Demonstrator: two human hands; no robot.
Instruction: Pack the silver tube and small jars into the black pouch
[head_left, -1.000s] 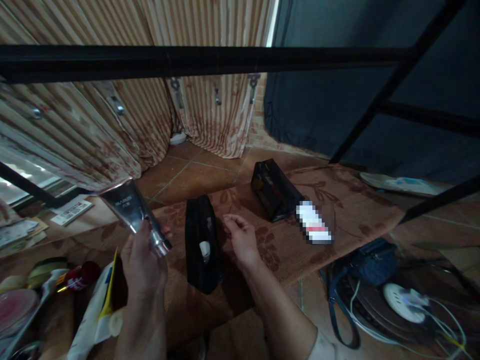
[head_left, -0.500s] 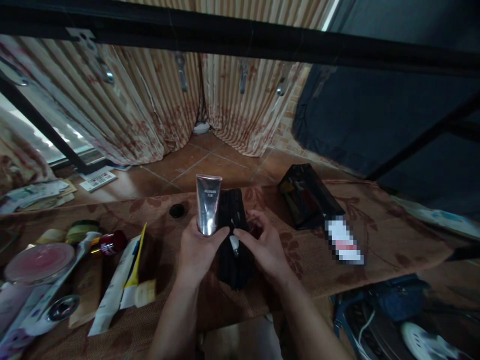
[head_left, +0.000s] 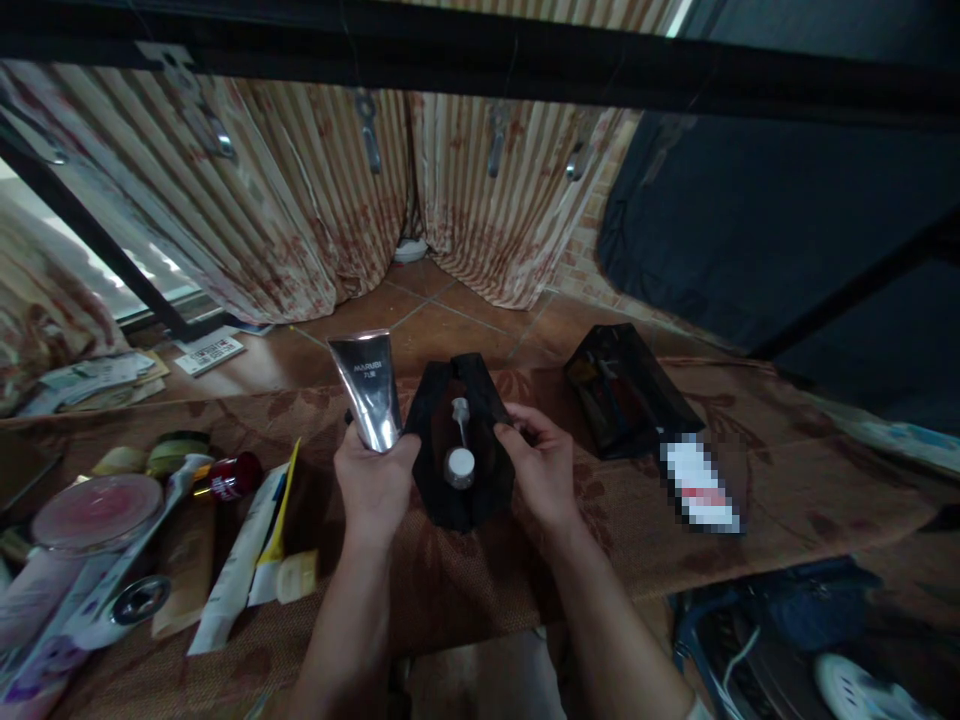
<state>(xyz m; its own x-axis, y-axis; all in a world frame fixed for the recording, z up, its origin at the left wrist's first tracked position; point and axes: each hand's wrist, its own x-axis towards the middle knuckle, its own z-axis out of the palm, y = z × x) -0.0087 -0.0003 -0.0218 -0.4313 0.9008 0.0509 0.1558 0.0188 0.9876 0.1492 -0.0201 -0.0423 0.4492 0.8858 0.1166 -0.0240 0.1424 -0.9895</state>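
Note:
A black pouch (head_left: 429,480) stands on the cloth-covered table with its mouth spread wide. Inside it show a white round cap (head_left: 459,466) and a small pale stem-like item (head_left: 461,412). My left hand (head_left: 375,480) is closed around a silver squeeze tube (head_left: 369,390) marked MARUBI, which leans upright, and its thumb touches the pouch's left edge. My right hand (head_left: 541,465) pinches the pouch's right edge between thumb and fingers. The fingers of my left hand are partly hidden behind the tube.
A second black mesh pouch (head_left: 626,390) with things inside lies to the right, beside a blurred-out item (head_left: 699,485). Tubes, a pink-lidded round container (head_left: 97,512), a red jar (head_left: 232,477) and a yellow-white tube (head_left: 276,540) crowd the left. A dark metal bar (head_left: 480,65) crosses above.
The pouch's mouth has gone from narrow to wide as my hands moved apart. My left hand carried the silver tube leftward, and the white cap inside has come into sight.

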